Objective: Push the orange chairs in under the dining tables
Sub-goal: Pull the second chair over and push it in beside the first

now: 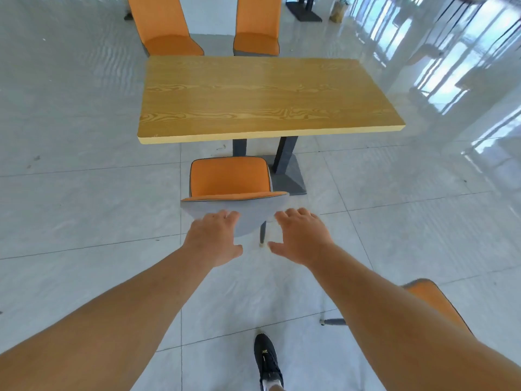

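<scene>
An orange chair [229, 179] with a grey back stands on the near side of a wooden dining table [265, 94], its seat just short of the table's near edge. My left hand [214, 238] lies over the grey backrest with its fingers spread. My right hand [301, 235] hovers open beside the backrest's right end; contact is unclear. Two more orange chairs [166, 26] [258, 26] stand at the table's far side. Another orange chair [434, 303] sits behind my right forearm, partly hidden.
The table stands on dark posts with a grey base plate [290, 176]. The floor is glossy pale tile. My black shoe [266, 359] is at the bottom centre. Another table base [304, 9] and a bag [338, 9] are at the far top.
</scene>
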The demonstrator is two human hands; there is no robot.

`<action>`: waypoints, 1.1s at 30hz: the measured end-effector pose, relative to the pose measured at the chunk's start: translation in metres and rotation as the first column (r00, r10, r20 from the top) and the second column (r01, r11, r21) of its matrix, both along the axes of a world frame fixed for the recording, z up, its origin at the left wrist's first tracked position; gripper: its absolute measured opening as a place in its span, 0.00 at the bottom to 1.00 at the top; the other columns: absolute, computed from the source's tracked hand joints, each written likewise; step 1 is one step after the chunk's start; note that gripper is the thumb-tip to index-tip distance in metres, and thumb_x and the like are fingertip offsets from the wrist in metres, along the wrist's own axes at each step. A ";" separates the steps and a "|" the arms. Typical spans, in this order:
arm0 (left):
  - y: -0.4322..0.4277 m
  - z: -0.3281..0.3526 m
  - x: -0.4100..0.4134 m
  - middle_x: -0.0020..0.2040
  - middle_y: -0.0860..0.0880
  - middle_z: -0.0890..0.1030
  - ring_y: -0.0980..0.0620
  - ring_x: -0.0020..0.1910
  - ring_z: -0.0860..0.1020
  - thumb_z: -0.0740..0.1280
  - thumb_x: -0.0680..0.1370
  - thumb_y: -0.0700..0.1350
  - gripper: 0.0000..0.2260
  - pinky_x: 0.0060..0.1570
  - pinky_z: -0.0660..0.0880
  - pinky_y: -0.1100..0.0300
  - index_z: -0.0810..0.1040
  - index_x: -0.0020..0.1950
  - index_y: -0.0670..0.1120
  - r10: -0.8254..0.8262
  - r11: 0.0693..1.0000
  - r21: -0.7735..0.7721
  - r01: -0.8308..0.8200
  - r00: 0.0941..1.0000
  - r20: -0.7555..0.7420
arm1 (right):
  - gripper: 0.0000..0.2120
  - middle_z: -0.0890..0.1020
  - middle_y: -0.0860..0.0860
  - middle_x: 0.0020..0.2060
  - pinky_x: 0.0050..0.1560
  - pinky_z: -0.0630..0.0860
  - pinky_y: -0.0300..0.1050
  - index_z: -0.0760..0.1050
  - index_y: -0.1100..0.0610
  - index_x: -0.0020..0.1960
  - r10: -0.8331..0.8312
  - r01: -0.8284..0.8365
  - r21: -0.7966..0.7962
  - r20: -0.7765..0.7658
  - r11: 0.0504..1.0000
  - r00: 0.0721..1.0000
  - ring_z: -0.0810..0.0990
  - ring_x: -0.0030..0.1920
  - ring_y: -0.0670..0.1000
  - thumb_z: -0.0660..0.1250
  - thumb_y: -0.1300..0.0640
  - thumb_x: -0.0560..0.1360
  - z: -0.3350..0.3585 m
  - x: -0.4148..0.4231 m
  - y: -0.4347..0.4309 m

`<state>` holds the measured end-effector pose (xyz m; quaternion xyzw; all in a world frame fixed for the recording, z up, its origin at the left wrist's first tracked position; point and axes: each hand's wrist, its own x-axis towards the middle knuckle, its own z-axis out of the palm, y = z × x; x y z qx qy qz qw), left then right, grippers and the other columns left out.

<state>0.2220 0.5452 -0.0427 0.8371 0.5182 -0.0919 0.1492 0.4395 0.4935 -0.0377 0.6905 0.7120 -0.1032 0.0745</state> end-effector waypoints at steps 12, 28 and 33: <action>-0.177 0.038 0.109 0.74 0.50 0.73 0.43 0.65 0.78 0.68 0.76 0.63 0.34 0.56 0.76 0.48 0.60 0.79 0.56 -0.318 0.944 -0.057 0.326 0.941 0.116 | 0.34 0.80 0.50 0.47 0.41 0.72 0.50 0.68 0.52 0.70 -0.287 0.289 -0.047 0.052 0.956 0.957 0.78 0.43 0.55 0.63 0.28 0.77 0.043 0.073 -0.242; -0.566 0.074 0.380 0.79 0.52 0.69 0.44 0.70 0.74 0.67 0.77 0.64 0.35 0.63 0.76 0.46 0.60 0.81 0.58 -0.549 0.829 -0.050 0.557 0.828 0.113 | 0.34 0.83 0.50 0.55 0.41 0.77 0.50 0.68 0.47 0.71 -0.561 0.560 0.032 0.018 0.828 0.828 0.82 0.51 0.56 0.65 0.29 0.72 0.103 0.321 -0.687; -0.649 0.071 0.460 0.75 0.50 0.72 0.43 0.66 0.76 0.66 0.78 0.63 0.32 0.54 0.75 0.48 0.62 0.79 0.55 -0.588 0.797 -0.062 0.601 0.795 0.152 | 0.33 0.82 0.46 0.55 0.36 0.69 0.48 0.68 0.47 0.71 -0.598 0.596 0.061 0.001 0.800 0.802 0.80 0.48 0.53 0.67 0.31 0.73 0.107 0.390 -0.766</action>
